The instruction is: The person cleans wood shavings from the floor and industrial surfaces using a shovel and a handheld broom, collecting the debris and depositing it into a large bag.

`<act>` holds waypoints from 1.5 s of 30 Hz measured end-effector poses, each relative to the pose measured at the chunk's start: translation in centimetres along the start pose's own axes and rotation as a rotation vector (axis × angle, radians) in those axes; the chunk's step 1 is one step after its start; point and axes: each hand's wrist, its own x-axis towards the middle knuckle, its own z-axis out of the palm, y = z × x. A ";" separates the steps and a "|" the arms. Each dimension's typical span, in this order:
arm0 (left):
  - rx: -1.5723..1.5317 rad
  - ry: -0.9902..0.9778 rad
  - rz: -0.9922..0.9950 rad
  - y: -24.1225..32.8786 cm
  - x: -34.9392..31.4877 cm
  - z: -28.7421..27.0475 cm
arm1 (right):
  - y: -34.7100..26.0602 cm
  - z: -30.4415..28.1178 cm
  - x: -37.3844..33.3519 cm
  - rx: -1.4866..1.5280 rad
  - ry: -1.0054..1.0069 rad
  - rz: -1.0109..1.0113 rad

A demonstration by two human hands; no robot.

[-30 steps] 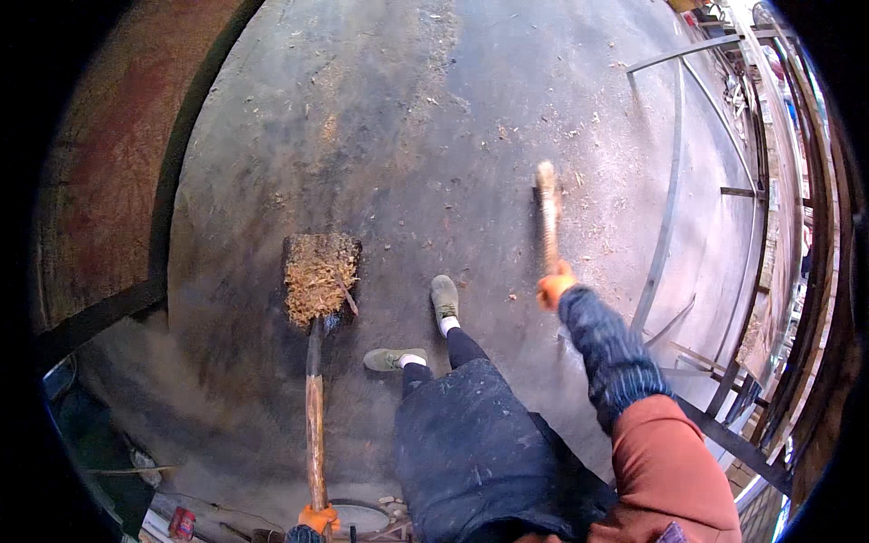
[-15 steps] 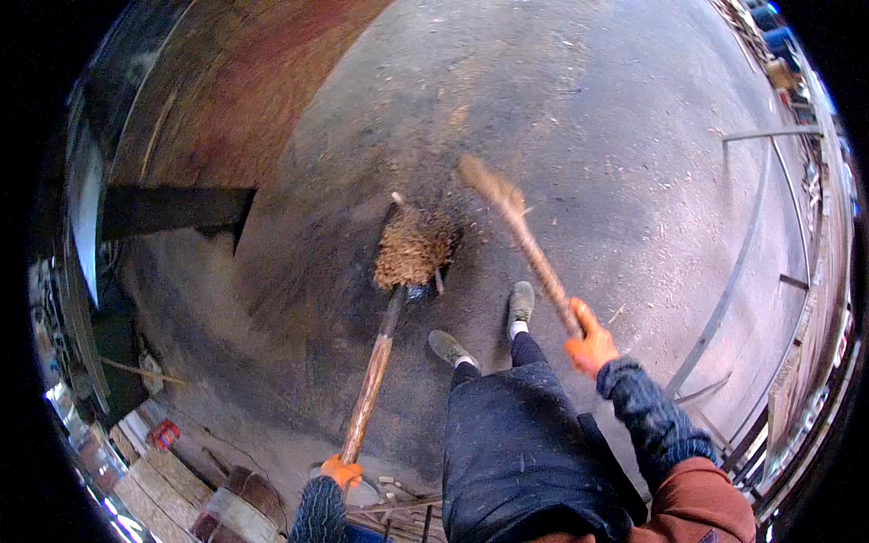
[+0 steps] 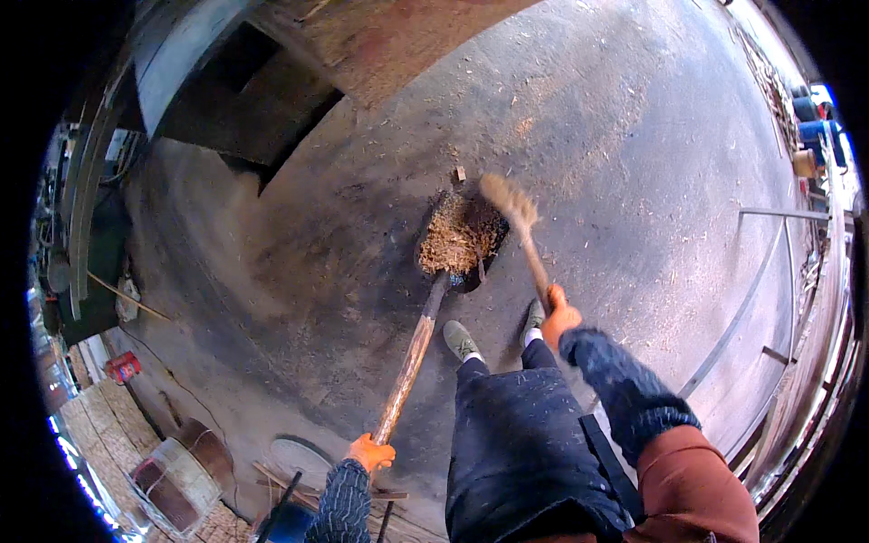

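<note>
My left hand [image 3: 370,452], in an orange glove, is closed round the wooden handle of a shovel [image 3: 407,373]. The shovel's dark blade lies on the floor with a heap of wood chips [image 3: 453,241] on it. In the same kind of glove, my right hand [image 3: 560,313] grips the handle of a hand broom [image 3: 512,201]. Its tan bristles are at the right of the blade, slightly blurred, and I cannot tell whether they touch the floor. A small wood block [image 3: 460,173] lies just past the blade's far edge.
Loose shavings [image 3: 525,127] are scattered over the concrete floor [image 3: 625,181]. A large brown board or panel [image 3: 407,41] stands at the upper left. A metal frame [image 3: 738,335] is at the right. A clear bin [image 3: 176,484] and a red object [image 3: 122,366] are at the lower left.
Shovel and chips now appear farther right and slightly higher in view. The broom's bristles have come closer to the blade's right side. Both hands keep their grips; the whole view has shifted.
</note>
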 end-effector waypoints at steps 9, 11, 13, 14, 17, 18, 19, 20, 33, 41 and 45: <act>-0.027 0.077 -0.013 0.5 -1.7 1.7 | -5.1 -11.4 -10.2 0.149 -0.329 0.106; 0.007 0.076 -0.002 -0.5 -0.9 1.7 | -5.9 -11.4 -6.6 0.121 -0.244 0.109; 0.070 0.087 0.013 -0.9 -0.5 2.0 | -4.9 -9.5 -0.5 0.096 -0.104 -0.011; 0.114 0.100 0.022 -0.5 -0.8 1.7 | -6.3 -9.5 1.8 0.077 -0.061 -0.024; 0.190 0.086 0.001 2.7 -3.2 0.5 | -14.8 -9.7 7.0 0.066 -0.077 0.065; 0.230 0.085 0.001 3.8 -4.1 0.0 | -16.2 -9.1 8.2 0.101 -0.121 0.072; 0.270 0.082 0.001 3.8 -4.6 -0.2 | -16.9 -8.5 9.4 0.134 -0.165 0.081; 0.299 0.071 0.008 2.6 -3.6 0.2 | -17.1 -7.7 11.0 0.093 -0.230 0.072; 0.014 -0.085 -0.040 3.0 -5.4 1.3 | -30.8 -0.9 0.8 -0.301 -0.821 -0.286; -0.056 -0.058 0.067 0.7 1.1 6.7 | -34.5 4.1 -3.2 -0.305 -0.775 -0.319; -0.068 -0.060 0.048 -0.3 -0.3 5.5 | -32.5 2.6 -3.4 -0.046 -0.801 -0.142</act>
